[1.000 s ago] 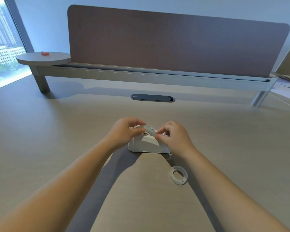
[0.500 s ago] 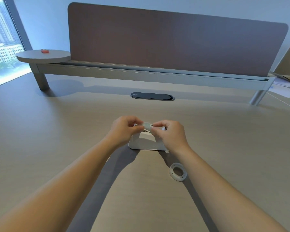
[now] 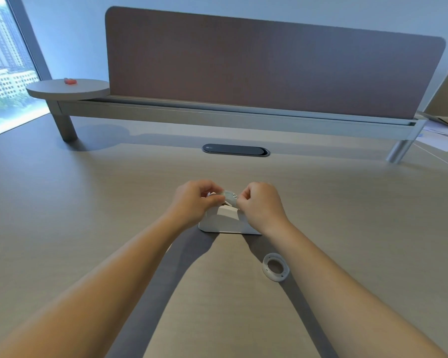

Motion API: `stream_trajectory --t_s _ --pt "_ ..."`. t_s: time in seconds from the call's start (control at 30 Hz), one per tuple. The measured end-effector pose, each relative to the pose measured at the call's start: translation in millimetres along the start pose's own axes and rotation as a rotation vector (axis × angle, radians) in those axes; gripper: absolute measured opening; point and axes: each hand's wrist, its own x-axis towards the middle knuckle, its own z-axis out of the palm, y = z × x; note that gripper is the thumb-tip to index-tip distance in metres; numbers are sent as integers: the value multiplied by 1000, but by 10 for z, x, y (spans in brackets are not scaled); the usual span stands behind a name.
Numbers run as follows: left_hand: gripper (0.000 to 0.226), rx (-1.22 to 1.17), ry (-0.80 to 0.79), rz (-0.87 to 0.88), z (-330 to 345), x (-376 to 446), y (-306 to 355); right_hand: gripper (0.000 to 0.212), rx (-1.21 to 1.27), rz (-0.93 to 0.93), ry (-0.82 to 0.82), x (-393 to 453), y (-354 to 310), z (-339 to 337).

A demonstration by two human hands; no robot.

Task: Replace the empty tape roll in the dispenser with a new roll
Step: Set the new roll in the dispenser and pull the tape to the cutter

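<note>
A white tape dispenser (image 3: 226, 220) stands on the wooden desk in front of me. Both hands are at its top. My left hand (image 3: 194, 202) pinches the left side of a small clear tape roll (image 3: 230, 195) that sits in the dispenser's cradle. My right hand (image 3: 260, 206) has its fingers curled shut at the roll's right side, touching it; whether they grip the roll or a tape end is hidden. A white ring-shaped roll (image 3: 275, 266) lies flat on the desk to the near right, beside my right forearm.
A brown divider panel (image 3: 269, 65) on a metal rail closes the far side of the desk. A dark oval cable cover (image 3: 235, 150) lies beyond the dispenser. A round side shelf (image 3: 67, 89) at far left carries a small red object (image 3: 70, 81). Papers (image 3: 440, 139) lie far right.
My right hand has shifted slightly to the right on the roll. The dispenser, my left hand and the loose ring on the desk stay where they were.
</note>
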Motion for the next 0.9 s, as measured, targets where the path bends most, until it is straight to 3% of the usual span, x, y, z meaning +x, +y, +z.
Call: stream_trajectory --t_s 0.2,0.4,0.53,0.73,0.9 --pt "19 8 -6 -1 -4 -12 -10 36 203 98 -110 16 7 -49" --pt "21 41 -18 25 -7 5 -25 13 366 164 -188 37 -1 -144" --pt "20 19 -26 37 -5 3 -28 17 407 153 -290 59 19 -216" --pt "52 86 -113 21 4 -13 -61 21 413 189 -224 127 62 -231" --pt "45 148 -122 22 -10 10 -62 24 394 215 -132 141 112 -327"
